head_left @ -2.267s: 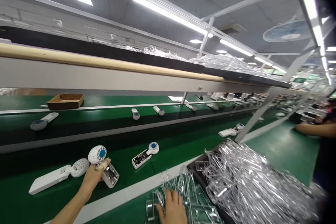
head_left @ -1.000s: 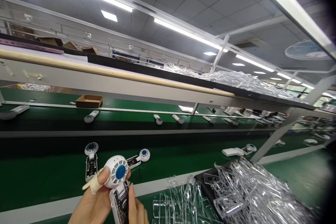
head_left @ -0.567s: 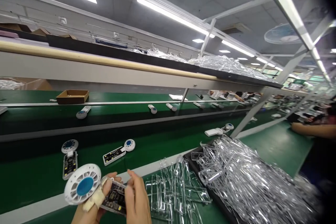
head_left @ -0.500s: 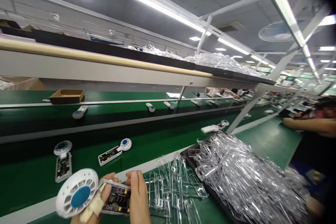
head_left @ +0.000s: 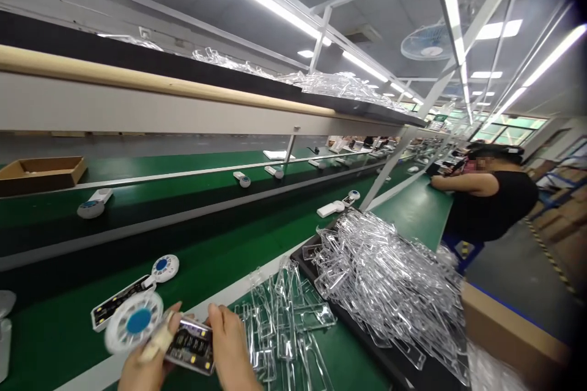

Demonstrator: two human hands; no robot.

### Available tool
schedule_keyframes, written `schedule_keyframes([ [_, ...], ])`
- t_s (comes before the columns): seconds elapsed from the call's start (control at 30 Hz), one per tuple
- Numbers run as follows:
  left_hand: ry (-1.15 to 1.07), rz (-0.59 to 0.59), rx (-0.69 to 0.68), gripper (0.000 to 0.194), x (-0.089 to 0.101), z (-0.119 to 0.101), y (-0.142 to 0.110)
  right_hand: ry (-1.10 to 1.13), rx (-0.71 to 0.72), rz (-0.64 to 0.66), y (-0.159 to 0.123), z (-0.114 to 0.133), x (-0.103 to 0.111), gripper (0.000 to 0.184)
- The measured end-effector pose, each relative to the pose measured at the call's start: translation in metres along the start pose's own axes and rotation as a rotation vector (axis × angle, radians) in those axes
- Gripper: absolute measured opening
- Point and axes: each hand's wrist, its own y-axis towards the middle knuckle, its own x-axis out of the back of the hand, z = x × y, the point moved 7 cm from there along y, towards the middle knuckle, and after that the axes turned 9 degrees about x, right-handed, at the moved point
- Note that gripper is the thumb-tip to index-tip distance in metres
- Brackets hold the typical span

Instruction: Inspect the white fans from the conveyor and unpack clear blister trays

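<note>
Both my hands hold one small fan unit (head_left: 137, 325) at the bottom left: a white round head with a blue centre and a bare circuit-board handle (head_left: 190, 343) under a clear cover. My left hand (head_left: 144, 361), with a taped finger, grips it just behind the head. My right hand (head_left: 229, 351) pinches the far end of the handle. A second fan unit (head_left: 132, 288) lies on the green belt (head_left: 238, 238) just behind them. Loose clear plastic covers (head_left: 287, 317) lie right of my right hand.
A black tray (head_left: 403, 372) heaped with clear covers (head_left: 389, 281) fills the right. More fan units ride the far belt (head_left: 92, 206). A brown cardboard tray (head_left: 39, 172) sits at the back left. Another person in a black top (head_left: 490, 198) works farther along the line.
My left hand lifted a fan unit off the belt and my right hand left the clear covers to join it. The unit now lies sideways between both hands; the view has swung right.
</note>
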Motion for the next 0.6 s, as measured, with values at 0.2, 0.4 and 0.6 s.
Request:
schedule_keyframes([
  [0.2,0.240,-0.017,-0.047,0.069,-0.047,-0.038,0.082,-0.535,-0.101,0.023,0.023,-0.072,0.057,0.014],
  [0.4,0.634,-0.151,-0.278,0.062,-0.024,-0.071,0.113,-0.756,-0.132,0.063,0.028,-0.105,0.047,0.019],
  [0.6,1.048,-0.365,-0.463,0.071,0.047,-0.107,0.126,-0.823,-0.082,0.061,0.028,-0.107,0.041,0.011],
])
